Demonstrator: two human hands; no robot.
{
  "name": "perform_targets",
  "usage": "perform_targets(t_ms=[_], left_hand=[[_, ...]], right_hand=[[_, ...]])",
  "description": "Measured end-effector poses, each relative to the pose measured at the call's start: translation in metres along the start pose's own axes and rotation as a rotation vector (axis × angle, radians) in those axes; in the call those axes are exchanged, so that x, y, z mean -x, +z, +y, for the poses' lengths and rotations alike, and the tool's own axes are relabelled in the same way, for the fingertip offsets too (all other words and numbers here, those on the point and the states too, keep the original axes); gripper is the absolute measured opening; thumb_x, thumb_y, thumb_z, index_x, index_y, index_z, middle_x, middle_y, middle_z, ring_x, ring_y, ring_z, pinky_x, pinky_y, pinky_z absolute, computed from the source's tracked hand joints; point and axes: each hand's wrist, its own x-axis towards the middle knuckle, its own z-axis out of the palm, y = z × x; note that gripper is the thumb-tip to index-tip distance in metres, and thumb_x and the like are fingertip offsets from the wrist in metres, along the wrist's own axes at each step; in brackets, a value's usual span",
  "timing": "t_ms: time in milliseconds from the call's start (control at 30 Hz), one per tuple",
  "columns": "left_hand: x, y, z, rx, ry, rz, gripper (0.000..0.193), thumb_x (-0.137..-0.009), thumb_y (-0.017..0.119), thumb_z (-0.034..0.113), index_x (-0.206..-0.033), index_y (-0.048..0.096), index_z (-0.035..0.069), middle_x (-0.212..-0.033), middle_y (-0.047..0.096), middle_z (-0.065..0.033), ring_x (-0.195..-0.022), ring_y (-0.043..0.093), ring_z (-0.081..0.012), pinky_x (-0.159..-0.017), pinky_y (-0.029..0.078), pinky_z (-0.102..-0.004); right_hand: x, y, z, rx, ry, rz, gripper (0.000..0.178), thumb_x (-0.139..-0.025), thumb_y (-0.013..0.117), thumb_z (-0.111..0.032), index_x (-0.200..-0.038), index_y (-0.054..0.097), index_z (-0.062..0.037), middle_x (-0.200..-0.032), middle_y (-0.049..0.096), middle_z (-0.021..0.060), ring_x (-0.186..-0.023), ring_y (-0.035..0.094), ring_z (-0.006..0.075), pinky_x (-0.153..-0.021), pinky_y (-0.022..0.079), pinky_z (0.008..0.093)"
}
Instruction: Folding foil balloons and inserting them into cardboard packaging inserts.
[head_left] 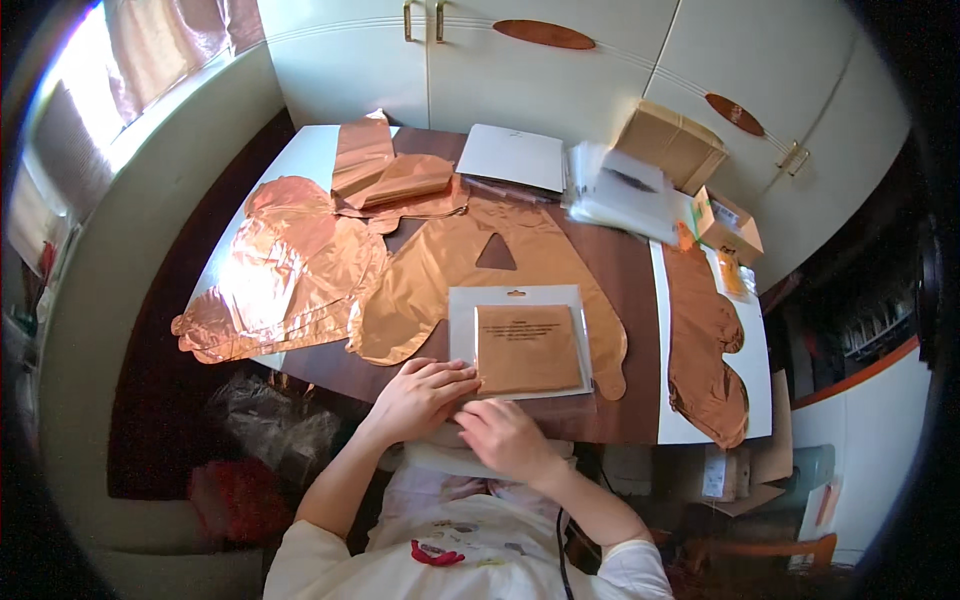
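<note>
A flat clear plastic bag (463, 321) with a white hang-hole card lies at the table's front edge. Inside it sits a folded copper-coloured foil balloon (530, 365), with small dark print on its upper half. My left hand (425, 397) rests at the bag's lower left corner, its fingers stretched out and the tips touching the bag. Just below the bag's bottom edge is my right hand (503, 438), fingers curled and close to the left hand. Whatever lies between those curled fingers is hidden.
Flat copper foil letter balloons (425, 265) spread over the table's left and middle; another foil balloon (700, 340) lies at the right. Behind are white cards (512, 157), a stack of clear bags (620, 195), a cardboard box (672, 143) and a smaller open box (727, 225).
</note>
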Motion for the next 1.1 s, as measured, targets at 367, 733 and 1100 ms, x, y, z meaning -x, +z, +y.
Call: perform_targets(t_ms=[367, 733, 1100], left_hand=[[0.003, 0.002, -0.005, -0.001, 0.026, 0.008, 0.045, -0.073, 0.062, 0.021, -0.118, 0.057, 0.013, -0.122, 0.056, -0.0002, -0.116, 0.049, -0.0159, -0.095, 0.035, -0.0341], [0.001, 0.004, -0.004, -0.027, 0.03, 0.015, 0.041, -0.075, 0.06, 0.018, -0.116, 0.059, 0.015, -0.123, 0.056, 0.0009, -0.116, 0.049, -0.0143, -0.095, 0.035, -0.0343], [0.004, -0.002, -0.004, -0.053, 0.029, -0.065, 0.043, -0.077, 0.055, 0.01, -0.12, 0.055, 0.016, -0.127, 0.052, 0.0006, -0.121, 0.045, -0.0148, -0.098, 0.033, -0.0355]], right_hand=[[-0.003, 0.024, -0.005, -0.087, 0.177, 0.026, 0.012, -0.079, 0.053, -0.008, -0.089, 0.055, -0.0014, -0.088, 0.053, 0.0125, -0.086, 0.054, 0.0269, -0.077, 0.046, 0.0352], [-0.008, 0.027, -0.002, 0.076, 0.186, -0.024, 0.01, -0.074, 0.06, -0.008, -0.076, 0.05, -0.0048, -0.079, 0.049, 0.0119, -0.082, 0.052, 0.028, -0.072, 0.043, 0.0365], [0.109, -0.104, 0.077, -0.91, 0.697, 1.123, 0.01, -0.094, 0.046, -0.021, -0.09, 0.048, -0.0118, -0.07, 0.043, -0.0027, -0.054, 0.036, 0.005, -0.048, 0.043, 0.0221]])
